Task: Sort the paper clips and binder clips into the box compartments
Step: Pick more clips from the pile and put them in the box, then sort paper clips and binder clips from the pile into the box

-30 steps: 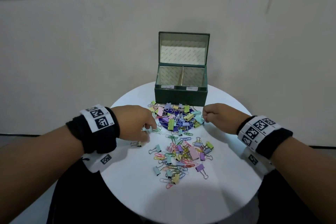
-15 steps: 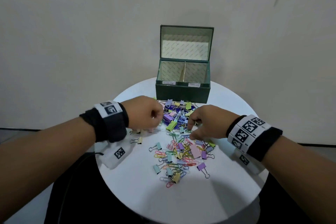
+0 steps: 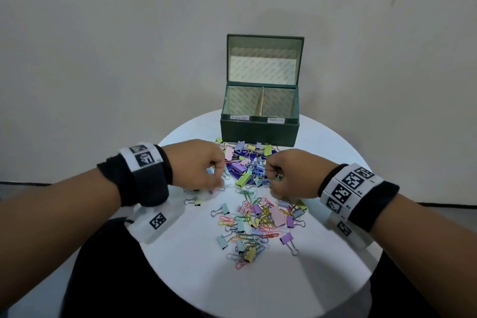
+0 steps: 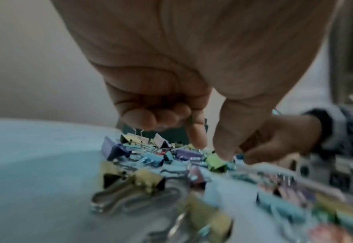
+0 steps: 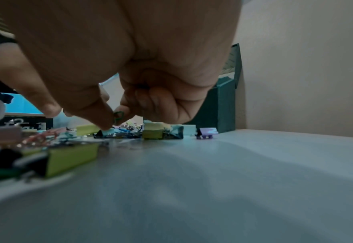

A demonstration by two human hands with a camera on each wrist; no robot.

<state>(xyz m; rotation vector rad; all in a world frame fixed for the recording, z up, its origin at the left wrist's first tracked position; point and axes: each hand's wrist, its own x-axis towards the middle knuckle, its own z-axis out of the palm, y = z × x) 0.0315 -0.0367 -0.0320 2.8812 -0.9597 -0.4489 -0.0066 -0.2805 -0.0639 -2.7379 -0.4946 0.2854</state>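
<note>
A heap of pastel binder clips and coloured paper clips point(image 3: 258, 214) lies on the round white table point(image 3: 258, 289). Behind it stands the open green box point(image 3: 259, 128) with two labelled compartments; I see nothing inside either. My right hand point(image 3: 273, 178) pinches a green paper clip point(image 5: 118, 115) between thumb and forefinger just above the heap. My left hand point(image 3: 218, 179) is at the heap's left edge. Its thumb and forefinger point(image 4: 198, 141) point down into the clips beside a green binder clip point(image 4: 215, 162). Its other fingers are curled, and whether they hold anything is hidden.
The box lid stands upright against the beige wall. A dark blue disc point(image 3: 247, 160) lies under the clips nearest the box. A lone purple binder clip point(image 3: 287, 239) lies at the heap's near right. Bare tabletop lies toward me, ending at the front edge above my dark lap.
My right hand has moved left from the heap's right edge into its middle and has taken up a green paper clip. My left hand has shifted right, deeper into the heap.
</note>
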